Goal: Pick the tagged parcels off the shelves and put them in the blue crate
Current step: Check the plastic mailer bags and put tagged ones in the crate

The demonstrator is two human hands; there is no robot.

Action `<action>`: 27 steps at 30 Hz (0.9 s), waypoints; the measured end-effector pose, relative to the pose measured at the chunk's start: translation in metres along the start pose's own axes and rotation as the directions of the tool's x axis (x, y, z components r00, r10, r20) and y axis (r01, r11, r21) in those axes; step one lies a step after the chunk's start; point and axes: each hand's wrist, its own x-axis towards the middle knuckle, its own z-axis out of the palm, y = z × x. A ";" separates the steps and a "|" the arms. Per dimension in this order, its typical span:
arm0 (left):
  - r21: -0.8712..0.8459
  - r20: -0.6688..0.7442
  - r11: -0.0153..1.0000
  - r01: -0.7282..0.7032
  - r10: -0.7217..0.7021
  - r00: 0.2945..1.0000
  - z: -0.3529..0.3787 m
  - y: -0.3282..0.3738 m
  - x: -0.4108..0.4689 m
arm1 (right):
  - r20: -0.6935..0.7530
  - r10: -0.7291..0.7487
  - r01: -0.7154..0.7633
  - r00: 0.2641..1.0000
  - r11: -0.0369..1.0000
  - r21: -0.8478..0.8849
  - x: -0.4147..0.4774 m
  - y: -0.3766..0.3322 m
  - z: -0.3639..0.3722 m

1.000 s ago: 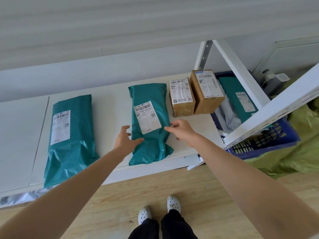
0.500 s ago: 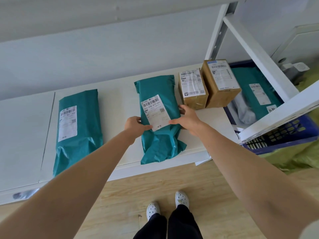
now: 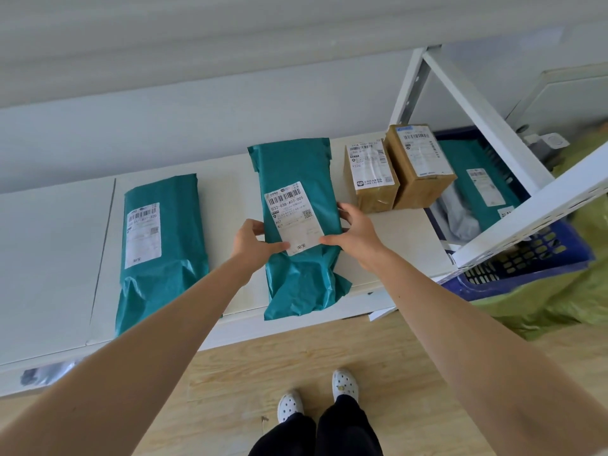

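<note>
A teal parcel bag (image 3: 297,179) with a white barcode label lies on the white shelf (image 3: 230,192), its near end hanging over the front edge. My left hand (image 3: 251,241) grips its left side and my right hand (image 3: 357,233) grips its right side, thumbs on top. A second teal parcel bag (image 3: 164,251) lies further left on the shelf. Two brown cardboard boxes (image 3: 371,179) (image 3: 418,166) stand to the right. The blue crate (image 3: 533,258) sits on the floor at the right, behind the shelf frame, with a teal bag (image 3: 477,182) inside.
A white shelf post and perforated rail (image 3: 533,205) cross in front of the crate. Green plastic sheeting (image 3: 559,297) lies around the crate. The floor is pale wood, with my white shoes (image 3: 316,393) below. A grey bag (image 3: 42,373) shows under the shelf at left.
Both hands closed in from either side onto the middle teal bag and now grip it. The view shifted slightly.
</note>
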 end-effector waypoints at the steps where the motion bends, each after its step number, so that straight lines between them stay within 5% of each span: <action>1: -0.004 -0.006 1.000 -0.012 0.012 1.000 -0.005 0.000 -0.003 | -0.002 -0.018 0.018 1.000 1.000 -0.010 -0.002 -0.003 0.004; 11: -0.032 -0.057 0.998 -0.051 0.049 0.997 -0.046 -0.016 -0.004 | -0.020 -0.119 0.117 0.993 0.990 -0.077 -0.010 -0.018 0.042; 27: 0.031 -0.101 0.994 0.103 -0.100 0.990 -0.113 -0.066 0.011 | 0.081 0.033 -0.025 0.996 0.995 -0.094 0.014 -0.016 0.135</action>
